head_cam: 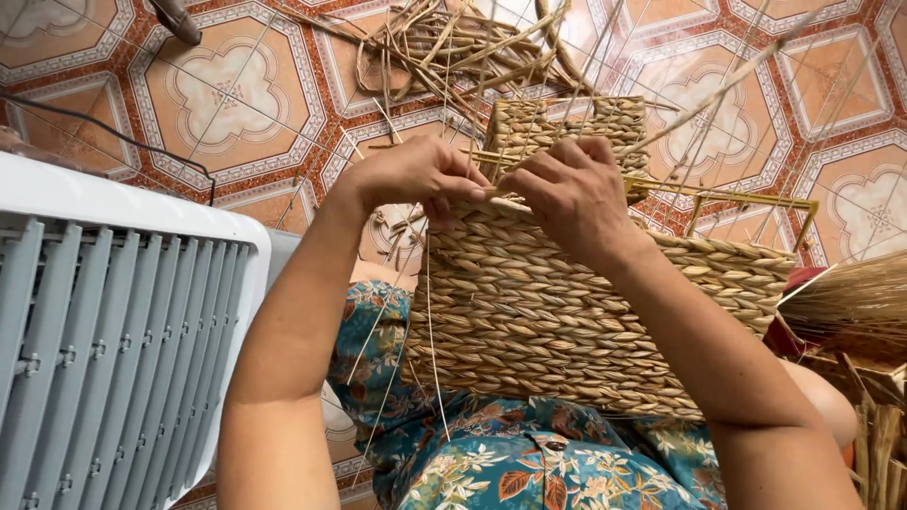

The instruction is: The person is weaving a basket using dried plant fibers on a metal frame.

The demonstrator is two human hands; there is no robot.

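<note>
**Basket on the lap, both hands at its rim**

Basket [567,321] of thick braided straw rests tilted on the person's lap, its near wall facing the camera, its far wall [567,127] rising behind the hands. The weave is coarse, in plump, pale-tan horizontal rows. A yellowish frame [746,200] of thin rods shows along the unfinished right top edge.

The left hand [416,175] is closed at the rim's top edge, fingers pinching straw strands. The right hand [572,194] touches it just beside, fingers curled down over the same edge and gripping the weave. Thin loose strands [430,312] hang down over the basket's left side and others stand up past the hands.

Under the basket lies a teal floral dress [510,463]. At the left edge of the view stands a white fan heater [104,349] with grey slats, a black cord [104,127] behind it. The floor [236,94] is glossy tile, orange and cream with ornate medallions. A loose pile of straw [453,47] lies on it beyond the basket, and a bundle of fine dry fibre [850,307] sits at the right edge.
</note>
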